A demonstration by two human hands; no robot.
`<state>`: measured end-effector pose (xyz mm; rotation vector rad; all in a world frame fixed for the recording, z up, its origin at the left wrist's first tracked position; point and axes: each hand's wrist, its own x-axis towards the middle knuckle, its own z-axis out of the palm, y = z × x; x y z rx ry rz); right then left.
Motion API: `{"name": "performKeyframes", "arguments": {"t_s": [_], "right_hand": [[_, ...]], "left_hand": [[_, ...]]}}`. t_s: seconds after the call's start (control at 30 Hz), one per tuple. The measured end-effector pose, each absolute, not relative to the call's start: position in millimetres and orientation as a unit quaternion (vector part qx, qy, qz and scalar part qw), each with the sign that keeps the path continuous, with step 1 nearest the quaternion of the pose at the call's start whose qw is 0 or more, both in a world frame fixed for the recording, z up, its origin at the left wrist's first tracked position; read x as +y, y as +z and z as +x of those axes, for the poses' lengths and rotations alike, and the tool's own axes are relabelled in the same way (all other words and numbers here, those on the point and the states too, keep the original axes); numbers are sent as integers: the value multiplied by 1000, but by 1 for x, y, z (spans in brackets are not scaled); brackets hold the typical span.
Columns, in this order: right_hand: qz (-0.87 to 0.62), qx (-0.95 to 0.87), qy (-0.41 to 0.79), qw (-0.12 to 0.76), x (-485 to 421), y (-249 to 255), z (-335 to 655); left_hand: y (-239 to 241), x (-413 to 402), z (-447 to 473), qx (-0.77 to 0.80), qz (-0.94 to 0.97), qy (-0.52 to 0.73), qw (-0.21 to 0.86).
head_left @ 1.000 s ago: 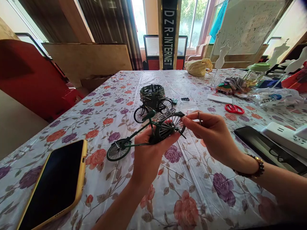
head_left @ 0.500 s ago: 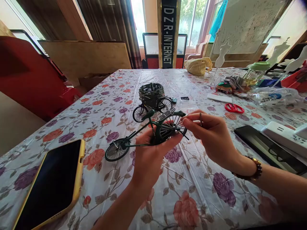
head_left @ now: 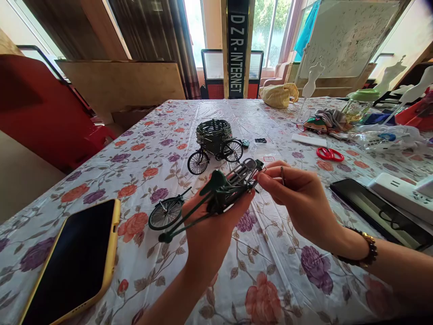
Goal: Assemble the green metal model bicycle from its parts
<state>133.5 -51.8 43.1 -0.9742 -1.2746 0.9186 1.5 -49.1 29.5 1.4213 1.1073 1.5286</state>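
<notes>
My left hand point(head_left: 209, 232) is closed around a green miniature bicycle frame point(head_left: 216, 183) with its saddle, grey rear rack and rear wheel. The frame is tilted, its front end pointing down to the left. At the rear end, near the mudguard, the thumb and finger of my right hand point(head_left: 301, 196) are pinched together; what they hold is too small to make out. A separate front wheel point(head_left: 165, 213) with its fork lies on the tablecloth left of my left hand. Behind stands a second, black miniature bicycle point(head_left: 216, 153), against a dark woven basket point(head_left: 213, 131).
A yellow-cased phone point(head_left: 72, 262) lies at the left. On the right are red scissors point(head_left: 329, 154), a white bar point(head_left: 309, 140), a black phone point(head_left: 375, 210), a white power strip point(head_left: 402, 192) and a plastic bag point(head_left: 379, 137). Small dark pieces point(head_left: 260, 141) lie beyond my hands.
My left hand has turned the bicycle frame, so its front end has swung down and towards me, away from the loose front wheel. My right hand stays pinched at the rear end.
</notes>
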Motion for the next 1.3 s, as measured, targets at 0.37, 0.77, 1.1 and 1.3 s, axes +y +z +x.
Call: {"name": "performKeyframes", "arguments": {"t_s": [0.37, 0.77, 1.1, 1.3], "right_hand": [[-435, -623, 359, 541, -55, 57, 139], [-453, -667, 229, 545, -55, 54, 139], [-448, -557, 392, 579, -46, 57, 145], [-447, -534, 472, 540, -39, 54, 149]], "left_hand": [[39, -51, 6, 443, 551, 619, 342], [30, -43, 2, 384, 532, 592, 468], [33, -38, 2, 370, 447, 594, 557], [40, -40, 2, 393, 425, 589, 563]]}}
